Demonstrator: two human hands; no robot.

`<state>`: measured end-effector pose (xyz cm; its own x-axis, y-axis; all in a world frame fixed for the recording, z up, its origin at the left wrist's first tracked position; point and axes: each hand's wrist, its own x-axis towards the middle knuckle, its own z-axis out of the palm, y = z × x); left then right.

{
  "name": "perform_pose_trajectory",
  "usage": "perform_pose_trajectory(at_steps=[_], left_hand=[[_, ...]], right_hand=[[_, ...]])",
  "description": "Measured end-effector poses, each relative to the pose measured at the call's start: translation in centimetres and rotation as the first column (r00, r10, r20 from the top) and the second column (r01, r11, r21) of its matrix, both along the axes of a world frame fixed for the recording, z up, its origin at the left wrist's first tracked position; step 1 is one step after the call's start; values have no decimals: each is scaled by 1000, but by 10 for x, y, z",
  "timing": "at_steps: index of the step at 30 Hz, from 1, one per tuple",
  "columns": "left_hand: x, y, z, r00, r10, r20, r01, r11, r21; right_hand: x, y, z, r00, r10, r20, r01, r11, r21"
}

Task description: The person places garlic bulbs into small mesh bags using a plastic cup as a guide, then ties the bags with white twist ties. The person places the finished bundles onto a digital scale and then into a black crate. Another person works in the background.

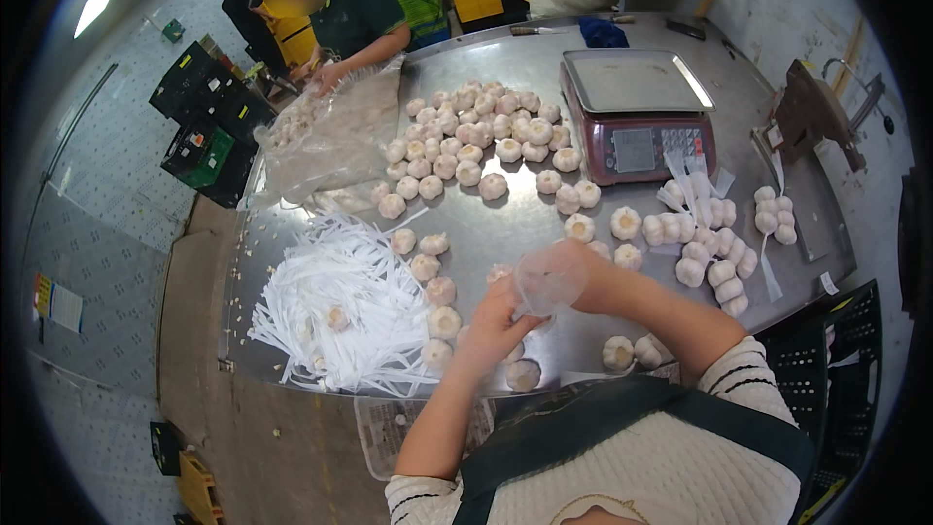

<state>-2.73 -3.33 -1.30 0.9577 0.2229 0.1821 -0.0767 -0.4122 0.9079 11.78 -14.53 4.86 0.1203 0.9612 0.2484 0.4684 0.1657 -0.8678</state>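
My left hand (503, 321) is shut on a white mesh net bag (550, 278) near the front of the steel table. My right hand (594, 273) is at the bag's other side, blurred and partly behind the mesh; its fingers are hidden. Loose garlic bulbs (493, 187) lie in a wide group beyond my hands, and several more stand in a column left of my left hand. White net strips (350, 306) are heaped at the left, with a few bulbs on them. Netted garlic packs (723, 284) lie to the right of my right arm.
A digital scale (634, 146) with a steel tray stands at the back right. A tape sealer (816, 117) is at the right edge. Across the table a co-worker (364, 22) handles a large plastic bag of garlic (328, 146). Black crates (838, 379) stand at the lower right.
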Motion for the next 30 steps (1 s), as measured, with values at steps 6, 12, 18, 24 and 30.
perform_pose_trajectory(at_steps=[6, 12, 18, 24, 30], left_hand=[[8, -21, 88, 963, -93, 253, -70, 821, 567], [22, -14, 75, 966, -144, -214, 24, 877, -480], [41, -56, -7, 994, -54, -100, -94, 117, -989], [19, -67, -38, 981, 86, -175, -179, 755, -631], [9, -54, -39, 884, -297, -360, 253, 953, -165]], right_hand=[[30, -64, 63, 835, -239, -496, 81, 944, -320], [57, -104, -15, 976, -184, -114, 168, 976, -137], [-33, -116, -138, 288, -391, -874, -95, 897, -432], [-36, -139, -113, 382, -399, -833, 1, 902, -432], [6, -105, -112, 883, -469, 23, 468, 874, -127]])
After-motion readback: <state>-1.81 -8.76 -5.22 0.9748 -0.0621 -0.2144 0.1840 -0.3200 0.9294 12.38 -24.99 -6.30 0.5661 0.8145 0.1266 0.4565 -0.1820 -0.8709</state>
